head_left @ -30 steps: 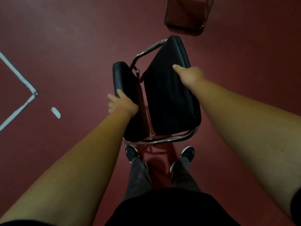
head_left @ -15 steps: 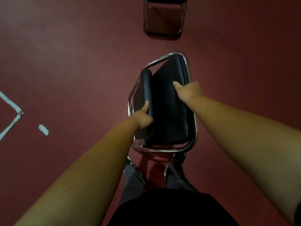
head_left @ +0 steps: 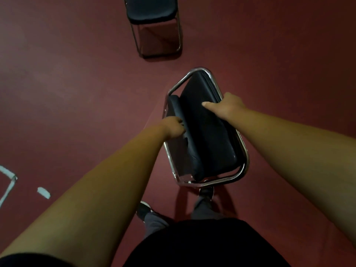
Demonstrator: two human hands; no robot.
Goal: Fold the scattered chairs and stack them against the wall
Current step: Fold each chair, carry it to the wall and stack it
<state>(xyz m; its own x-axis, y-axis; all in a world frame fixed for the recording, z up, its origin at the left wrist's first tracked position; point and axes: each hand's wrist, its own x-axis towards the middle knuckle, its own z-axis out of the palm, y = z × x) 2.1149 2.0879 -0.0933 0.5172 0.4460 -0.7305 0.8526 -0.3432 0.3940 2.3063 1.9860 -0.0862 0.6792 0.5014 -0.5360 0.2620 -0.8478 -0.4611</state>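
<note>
A black padded folding chair (head_left: 208,135) with a chrome tube frame is folded nearly flat and held up in front of me over the floor. My left hand (head_left: 173,128) grips the padded backrest on the chair's left side, fingers curled round its edge. My right hand (head_left: 227,106) grips the right side of the seat and frame, thumb lying across the cushion. A second black chair (head_left: 152,12) stands unfolded on the floor ahead, partly cut off by the top edge.
Dark red floor (head_left: 77,83) lies all around. White tape lines (head_left: 9,182) and a small tape scrap (head_left: 44,192) mark the floor at lower left. My feet (head_left: 144,209) are below the held chair.
The seat and backrest have closed together into a flat fold. My left hand has slid round the backrest edge. The view has moved forward, bringing the standing chair closer.
</note>
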